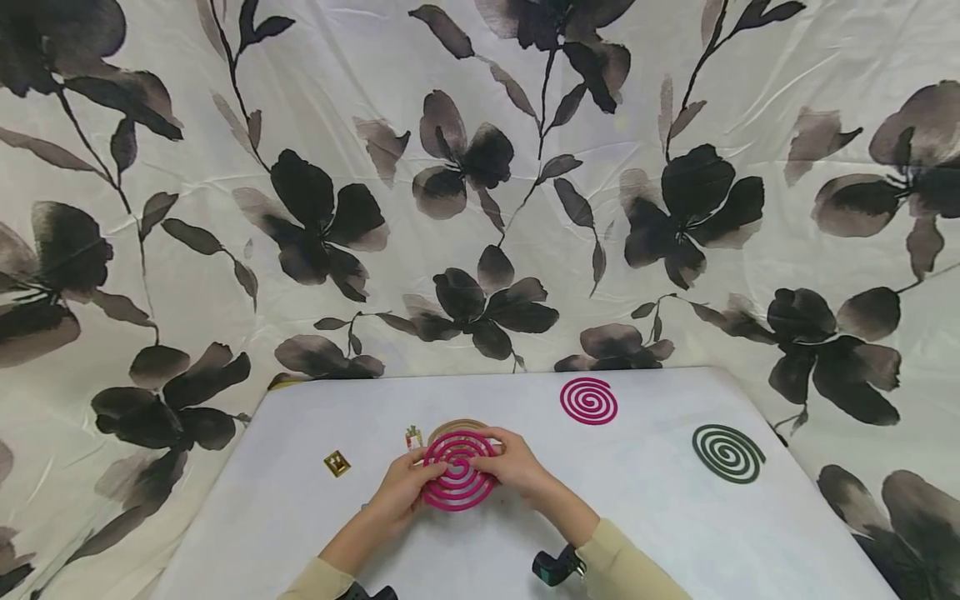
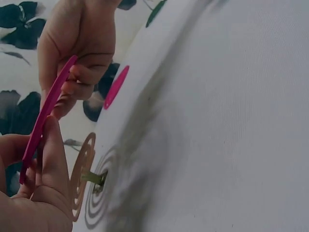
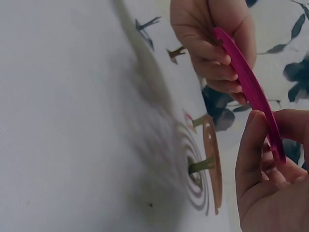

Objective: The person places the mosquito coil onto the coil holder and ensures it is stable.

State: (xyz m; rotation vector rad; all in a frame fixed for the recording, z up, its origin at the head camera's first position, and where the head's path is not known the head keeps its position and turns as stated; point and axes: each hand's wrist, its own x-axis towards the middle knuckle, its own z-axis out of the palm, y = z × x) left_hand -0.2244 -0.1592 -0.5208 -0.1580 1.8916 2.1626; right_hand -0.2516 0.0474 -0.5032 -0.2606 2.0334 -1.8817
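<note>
At the far left of the white table, light is being caught by a small gold square stand. Nearer to the person, a small bluish stand is being shown by the right wrist view. Next, the left edge of a pink spiral is being pinched by the left hand, its thumb laid over the near face and its fingers curled behind. Just beyond that hand, a little red-and-gold stand is being left partly uncovered. The pink spiral is being held between the two hands, clear of the table (it is being seen nearly edge-on from both wrists). Behind it, a tan spiral is being borne above the tabletop on a greenish stem, and a ringed shadow is being cast underneath. The opposite, right edge of the held spiral is being clamped by the right hand between thumb and curled fingers. Farther right, near the back edge, a second pink spiral is being displayed flat; rightmost, a dark green spiral is being supported by the tabletop.
</note>
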